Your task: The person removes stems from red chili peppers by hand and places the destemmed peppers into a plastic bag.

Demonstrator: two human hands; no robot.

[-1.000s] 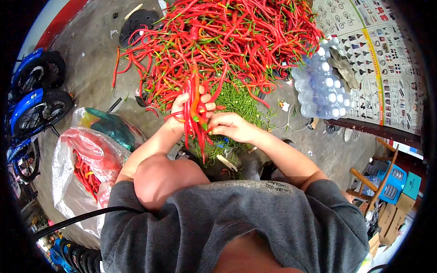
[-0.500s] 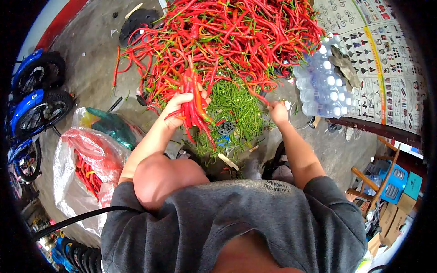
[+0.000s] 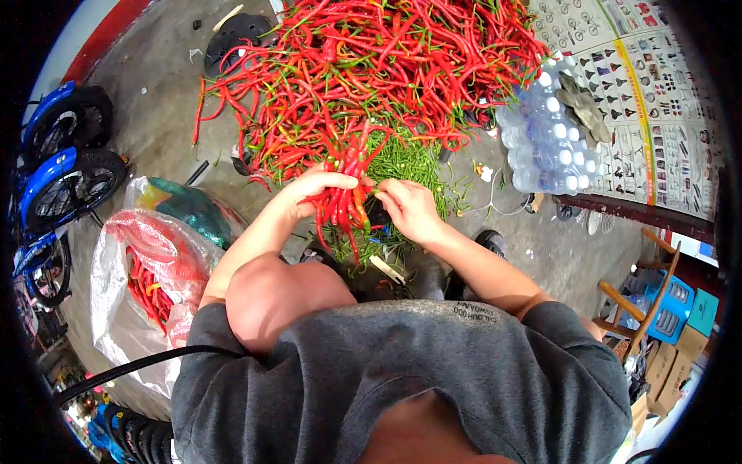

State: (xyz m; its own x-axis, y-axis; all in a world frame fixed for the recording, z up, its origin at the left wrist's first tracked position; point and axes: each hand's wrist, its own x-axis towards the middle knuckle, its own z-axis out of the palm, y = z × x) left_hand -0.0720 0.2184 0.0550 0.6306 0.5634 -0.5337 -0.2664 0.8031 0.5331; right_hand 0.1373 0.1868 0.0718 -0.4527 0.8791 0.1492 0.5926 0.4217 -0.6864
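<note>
A bunch of long red chili peppers (image 3: 348, 203) hangs in my left hand (image 3: 313, 188), with the thumb laid across it and the tips pointing down. Beside the bunch, my right hand (image 3: 410, 207) is closed in a pinch at a chili pepper's green stem end; the rest of that pepper is hidden among the others. A large heap of red chili peppers (image 3: 402, 62) lies just beyond my hands. Below and behind the bunch, many loose green stems (image 3: 413, 166) cover the floor.
To the left stands a clear plastic bag (image 3: 112, 290) with a red mesh sack of chilies. Several blue-fendered wheels (image 3: 77, 185) line that side. Wrapped water bottles (image 3: 541, 147) sit at the right, near a printed poster (image 3: 665, 100). A wooden chair (image 3: 618, 301) stands lower right.
My right hand has moved left from the heap's edge, where it held a red chili pepper, to the bunch. My left hand has shifted slightly right and down with its chilies.
</note>
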